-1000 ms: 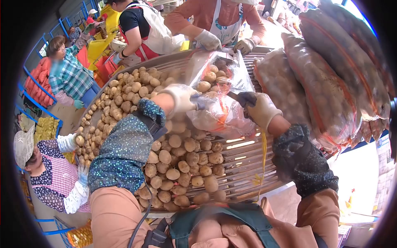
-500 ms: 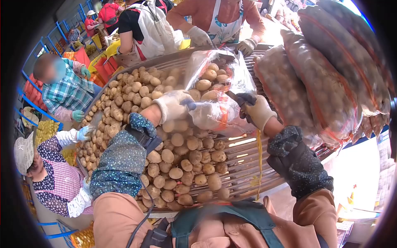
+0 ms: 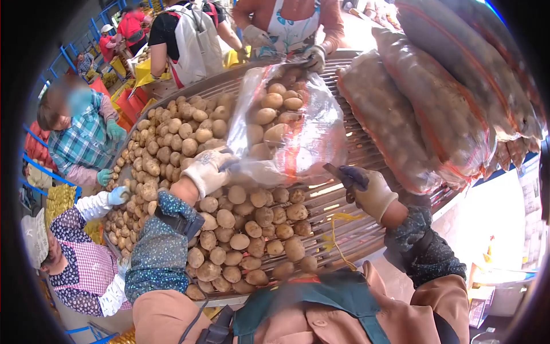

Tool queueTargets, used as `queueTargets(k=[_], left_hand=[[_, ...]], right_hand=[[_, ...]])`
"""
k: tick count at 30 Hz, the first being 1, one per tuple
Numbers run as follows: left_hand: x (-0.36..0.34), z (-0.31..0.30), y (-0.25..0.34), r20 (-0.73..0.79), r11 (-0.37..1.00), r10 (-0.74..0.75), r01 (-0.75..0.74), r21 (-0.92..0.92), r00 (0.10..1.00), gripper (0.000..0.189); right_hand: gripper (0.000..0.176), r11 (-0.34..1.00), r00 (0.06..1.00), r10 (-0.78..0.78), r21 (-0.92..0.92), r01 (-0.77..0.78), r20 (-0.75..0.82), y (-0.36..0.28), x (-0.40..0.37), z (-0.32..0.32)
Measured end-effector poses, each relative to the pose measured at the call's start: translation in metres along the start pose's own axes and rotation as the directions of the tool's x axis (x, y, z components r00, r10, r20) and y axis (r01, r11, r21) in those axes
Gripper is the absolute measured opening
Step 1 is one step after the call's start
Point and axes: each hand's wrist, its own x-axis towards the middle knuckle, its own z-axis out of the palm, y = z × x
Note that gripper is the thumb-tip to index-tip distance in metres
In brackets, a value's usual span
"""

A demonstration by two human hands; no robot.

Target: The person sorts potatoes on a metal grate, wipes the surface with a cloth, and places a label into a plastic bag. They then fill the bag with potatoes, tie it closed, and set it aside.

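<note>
A clear plastic bag with red stripes (image 3: pixel 306 152) lies on the slatted table, holding several potatoes (image 3: pixel 272 102). My left hand (image 3: pixel 207 171), in a white glove with greyish fingertips, is closed on the bag's near left edge. Just right of the bag, my right hand (image 3: pixel 371 194), also gloved, is wrapped round a dark flat knife (image 3: pixel 338 174); its blade points toward the bag's near right corner. The handle is mostly hidden by the fingers. A yellow cord (image 3: pixel 334 238) lies over the slats below my right hand.
Loose potatoes (image 3: pixel 235 241) cover the left and near side of the slatted table (image 3: pixel 366 223). Full mesh sacks (image 3: pixel 389 120) are piled on the right. Across the table, a co-worker's gloved hand (image 3: pixel 314 58) is at the bag's far end. Other workers stand along the left.
My left hand has moved left and nearer, spreading the bag's near end. My right hand has come away from the bag, down and right. The yellow cord, earlier hanging below it, lies on the slats.
</note>
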Motion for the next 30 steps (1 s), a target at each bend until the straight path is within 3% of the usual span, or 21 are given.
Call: queueTargets(k=[1,2,3,4,6,9,14,16,18,20,22,24,26,28,29,30], left_hand=[[-0.001,0.004,0.000,0.021,0.999,-0.009,0.008,0.035,1.000,0.021],[0.001,0.006,0.001,0.037,0.997,-0.010,0.007,0.072,0.999,0.022],[0.001,0.011,0.002,0.007,0.996,-0.010,0.009,0.084,1.000,0.023],[-0.001,0.016,0.003,-0.022,0.995,-0.023,0.025,0.101,0.999,0.024],[-0.001,0.020,0.006,0.007,0.991,-0.092,0.091,0.094,0.996,0.028],[-0.002,0.028,0.021,0.002,0.977,-0.174,0.172,0.127,0.985,0.031],[0.007,0.037,0.043,0.028,0.944,-0.268,0.257,0.206,0.963,0.033],[0.009,0.035,0.057,0.113,0.942,-0.302,0.278,0.187,0.947,0.040],[0.007,0.037,0.070,0.079,0.932,-0.290,0.263,0.247,0.954,0.040],[0.006,0.038,0.075,0.071,0.913,-0.297,0.262,0.313,0.952,0.039],[0.007,0.036,0.086,0.052,0.903,-0.336,0.306,0.303,0.940,0.039],[0.005,0.037,0.094,0.031,0.898,-0.328,0.301,0.323,0.944,0.042],[0.013,0.022,0.123,0.086,0.864,-0.424,0.374,0.336,0.902,0.049],[0.015,0.014,0.140,0.142,0.868,-0.430,0.364,0.338,0.892,0.051],[0.014,0.012,0.147,0.147,0.867,-0.423,0.352,0.351,0.894,0.053],[0.015,0.013,0.152,0.127,0.859,-0.439,0.374,0.349,0.890,0.053]], right_hand=[[0.036,0.966,0.972,0.232,0.105,-0.235,0.040,0.011,-0.019,-0.011],[0.036,0.957,0.962,0.272,0.108,-0.271,0.000,0.032,-0.036,-0.016],[0.039,0.943,0.963,0.264,-0.197,-0.269,-0.055,0.061,-0.049,-0.014],[0.041,0.839,0.966,0.245,-0.483,-0.252,-0.080,0.089,-0.061,-0.011],[0.049,0.816,0.935,0.347,-0.469,-0.339,-0.074,0.120,-0.082,-0.018],[0.052,0.608,0.860,0.485,-0.647,-0.460,-0.155,0.137,-0.090,-0.026],[0.055,0.560,0.864,0.471,-0.696,-0.449,-0.178,0.196,-0.092,-0.020],[0.043,0.539,0.884,0.406,-0.720,-0.438,-0.234,0.217,-0.087,-0.016],[0.041,0.520,0.884,0.415,-0.741,-0.425,-0.216,0.239,-0.087,-0.018],[0.042,0.507,0.795,0.554,-0.657,-0.558,-0.247,0.237,-0.086,-0.029],[0.039,0.470,0.881,0.451,-0.801,-0.371,-0.143,0.221,-0.101,-0.039],[0.037,0.445,0.905,0.403,-0.835,-0.324,-0.137,0.192,-0.111,-0.052],[0.036,0.417,0.930,0.349,-0.869,-0.266,-0.117,0.186,-0.101,-0.059],[0.036,0.552,0.991,0.118,-0.825,-0.118,-0.062,0.179,-0.086,-0.064],[0.033,0.703,0.996,0.041,-0.706,-0.086,-0.081,0.164,-0.074,-0.065],[0.034,0.771,0.995,-0.098,-0.634,0.057,-0.029,0.150,-0.059,-0.063]])
